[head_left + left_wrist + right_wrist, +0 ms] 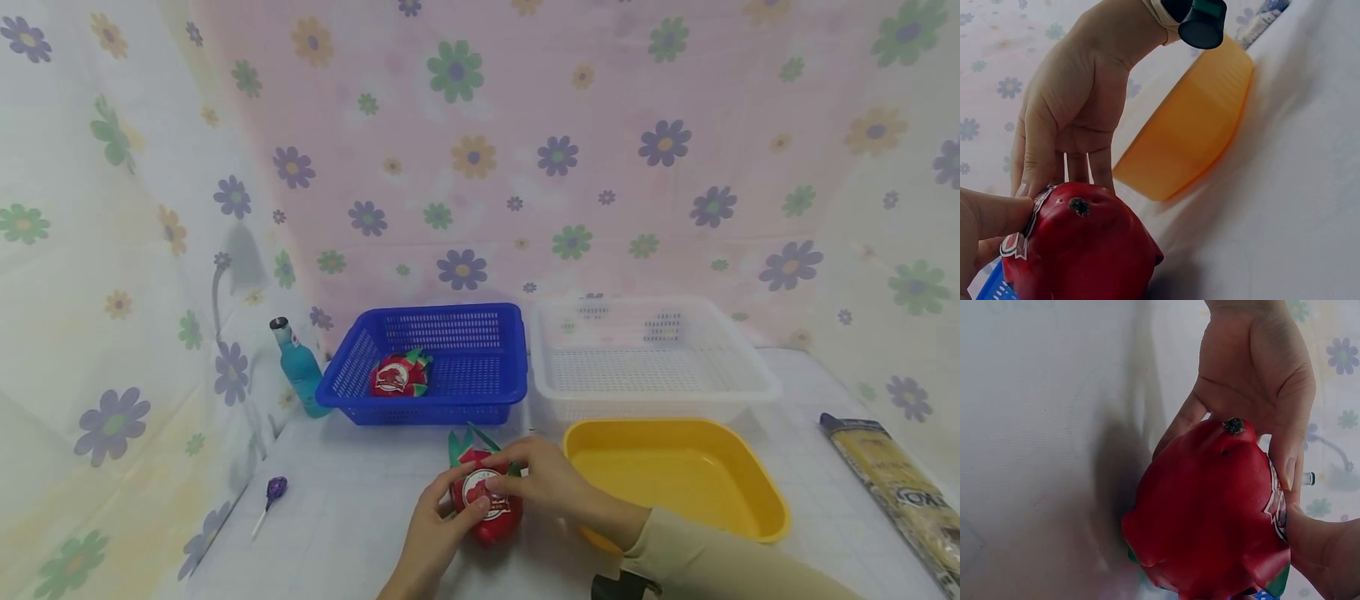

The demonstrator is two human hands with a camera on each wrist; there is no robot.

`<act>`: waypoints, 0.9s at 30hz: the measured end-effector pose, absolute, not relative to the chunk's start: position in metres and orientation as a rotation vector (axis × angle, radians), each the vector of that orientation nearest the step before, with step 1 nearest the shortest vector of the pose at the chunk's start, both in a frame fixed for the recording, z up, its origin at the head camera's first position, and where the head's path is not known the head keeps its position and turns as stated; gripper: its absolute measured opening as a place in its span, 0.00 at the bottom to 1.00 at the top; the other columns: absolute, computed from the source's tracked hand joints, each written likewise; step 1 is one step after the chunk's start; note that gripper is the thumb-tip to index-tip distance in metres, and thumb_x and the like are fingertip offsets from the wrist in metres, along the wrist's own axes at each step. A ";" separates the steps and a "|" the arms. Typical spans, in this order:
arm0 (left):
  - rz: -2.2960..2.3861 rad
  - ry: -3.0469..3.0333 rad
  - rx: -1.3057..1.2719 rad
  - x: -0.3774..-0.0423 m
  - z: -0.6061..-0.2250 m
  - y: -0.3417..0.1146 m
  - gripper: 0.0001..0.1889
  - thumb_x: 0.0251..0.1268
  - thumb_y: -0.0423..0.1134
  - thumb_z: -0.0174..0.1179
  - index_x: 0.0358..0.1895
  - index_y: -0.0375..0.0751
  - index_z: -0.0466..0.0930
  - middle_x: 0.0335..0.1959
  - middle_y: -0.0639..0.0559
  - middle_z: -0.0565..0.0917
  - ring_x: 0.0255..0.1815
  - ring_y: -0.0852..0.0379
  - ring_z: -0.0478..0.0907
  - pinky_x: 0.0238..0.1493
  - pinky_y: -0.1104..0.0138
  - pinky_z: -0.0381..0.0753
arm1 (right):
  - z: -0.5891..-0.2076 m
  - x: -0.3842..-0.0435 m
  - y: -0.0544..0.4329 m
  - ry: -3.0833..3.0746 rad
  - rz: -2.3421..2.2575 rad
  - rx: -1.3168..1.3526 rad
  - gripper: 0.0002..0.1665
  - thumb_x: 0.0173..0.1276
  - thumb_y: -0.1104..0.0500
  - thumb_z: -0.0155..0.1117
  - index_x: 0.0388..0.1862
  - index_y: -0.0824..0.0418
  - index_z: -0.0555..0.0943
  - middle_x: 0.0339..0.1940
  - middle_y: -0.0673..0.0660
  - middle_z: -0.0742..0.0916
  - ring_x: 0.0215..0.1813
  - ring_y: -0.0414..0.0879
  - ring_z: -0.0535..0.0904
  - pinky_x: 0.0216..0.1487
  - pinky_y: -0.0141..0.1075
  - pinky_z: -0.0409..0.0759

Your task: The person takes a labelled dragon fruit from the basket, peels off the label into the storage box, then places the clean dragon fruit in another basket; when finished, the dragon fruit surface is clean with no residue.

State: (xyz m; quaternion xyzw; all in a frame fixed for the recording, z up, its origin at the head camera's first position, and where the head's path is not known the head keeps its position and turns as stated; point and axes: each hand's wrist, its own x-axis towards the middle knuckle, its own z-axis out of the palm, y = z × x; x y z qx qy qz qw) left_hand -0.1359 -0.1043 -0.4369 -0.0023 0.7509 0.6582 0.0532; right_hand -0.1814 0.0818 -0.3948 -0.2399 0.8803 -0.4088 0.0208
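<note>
A red dragon fruit (pixel 504 527) with green leaf tips and a round white-edged label (pixel 476 483) is held between both hands, in front of the blue basket. My left hand (pixel 438 527) grips its left side, thumb on the label. From the right, my right hand (pixel 551 482) holds the upper side, its thumb also at the label. In the left wrist view, the dark stem end of the dragon fruit (pixel 1094 250) faces the camera. The right wrist view shows the red skin of the dragon fruit (pixel 1204 506) with the left hand (pixel 1254 369) behind it.
A second dragon fruit (pixel 401 375) lies in the blue basket (pixel 427 410). Beside it stands a white basket (pixel 652 407), with a yellow tub (pixel 675 467) in front. A blue bottle (pixel 302 371) and purple lollipop (pixel 276 490) are at left, a yellow package (pixel 892 475) at right.
</note>
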 end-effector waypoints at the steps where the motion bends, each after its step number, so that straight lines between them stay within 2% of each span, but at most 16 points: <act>1: 2.010 2.282 -0.012 -0.136 -0.437 -0.105 0.28 0.62 0.45 0.67 0.66 0.48 0.73 0.72 0.33 0.64 0.60 0.37 0.73 0.53 0.52 0.84 | -0.395 -0.181 0.081 2.733 -1.274 -0.750 0.17 0.61 0.50 0.72 0.47 0.55 0.89 0.40 0.52 0.91 0.43 0.46 0.79 0.45 0.40 0.81; 10: 1.992 2.333 -0.060 -0.135 -0.434 -0.104 0.28 0.60 0.46 0.69 0.65 0.49 0.75 0.71 0.32 0.64 0.61 0.31 0.72 0.54 0.49 0.83 | -0.396 -0.178 0.077 2.675 -1.356 -0.579 0.13 0.60 0.49 0.73 0.43 0.50 0.89 0.38 0.46 0.90 0.45 0.43 0.78 0.47 0.41 0.80; 14: 1.981 2.349 -0.089 -0.133 -0.432 -0.102 0.28 0.58 0.47 0.70 0.63 0.49 0.76 0.70 0.33 0.64 0.63 0.30 0.70 0.55 0.48 0.83 | -0.397 -0.176 0.076 2.684 -1.395 -0.559 0.12 0.58 0.50 0.75 0.40 0.51 0.90 0.36 0.47 0.89 0.44 0.43 0.79 0.48 0.42 0.80; 21: 1.959 2.391 -0.138 -0.133 -0.430 -0.102 0.28 0.54 0.46 0.73 0.61 0.51 0.79 0.69 0.36 0.67 0.62 0.37 0.70 0.55 0.50 0.82 | -0.395 -0.174 0.074 2.728 -1.389 -0.570 0.08 0.58 0.53 0.74 0.37 0.52 0.90 0.33 0.46 0.89 0.41 0.42 0.78 0.46 0.37 0.79; 27: 1.953 2.429 -0.155 -0.132 -0.431 -0.103 0.28 0.53 0.44 0.73 0.60 0.52 0.80 0.68 0.38 0.70 0.63 0.40 0.70 0.59 0.47 0.79 | -0.395 -0.172 0.070 2.722 -1.440 -0.526 0.06 0.58 0.54 0.74 0.32 0.54 0.89 0.31 0.47 0.88 0.39 0.41 0.77 0.40 0.30 0.76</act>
